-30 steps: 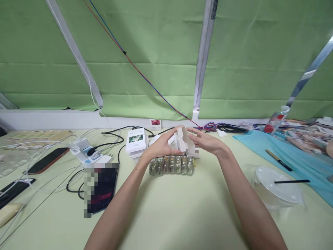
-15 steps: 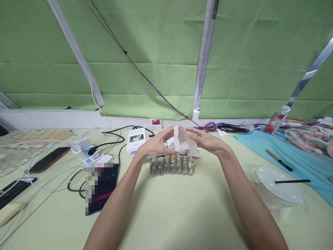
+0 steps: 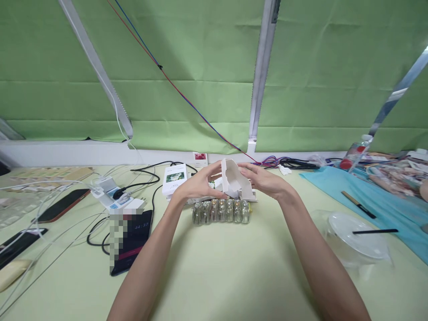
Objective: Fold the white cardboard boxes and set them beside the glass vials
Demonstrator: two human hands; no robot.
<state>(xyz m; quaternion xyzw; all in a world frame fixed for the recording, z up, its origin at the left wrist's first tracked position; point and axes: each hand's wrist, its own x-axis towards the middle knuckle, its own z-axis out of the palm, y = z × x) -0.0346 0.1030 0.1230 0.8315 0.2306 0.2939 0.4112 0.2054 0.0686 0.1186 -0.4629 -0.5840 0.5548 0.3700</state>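
Between my two hands is a small white cardboard box (image 3: 238, 178), tilted, its cut-out side facing me. My left hand (image 3: 201, 183) grips its left side, thumb below and fingers above. On the other side my right hand (image 3: 262, 179) has its fingers closed on the box's upper right edge. Just in front of the box stands a row of several small clear glass vials (image 3: 221, 211) with greenish contents. Behind my left hand lies a white box with a green and white picture (image 3: 175, 178). More white packaging sits partly hidden behind the held box.
On the left are a dark tablet (image 3: 132, 243), a phone (image 3: 63, 205), a white power strip (image 3: 117, 196) and tangled cables. To the right lie a lidded plastic bowl (image 3: 359, 236), a knife (image 3: 358, 204) on blue cloth (image 3: 334, 180), and a bottle (image 3: 356, 154).
The white box has shifted slightly left and tipped a little in my hands, which keep hold of it. The row of vials has stayed put.
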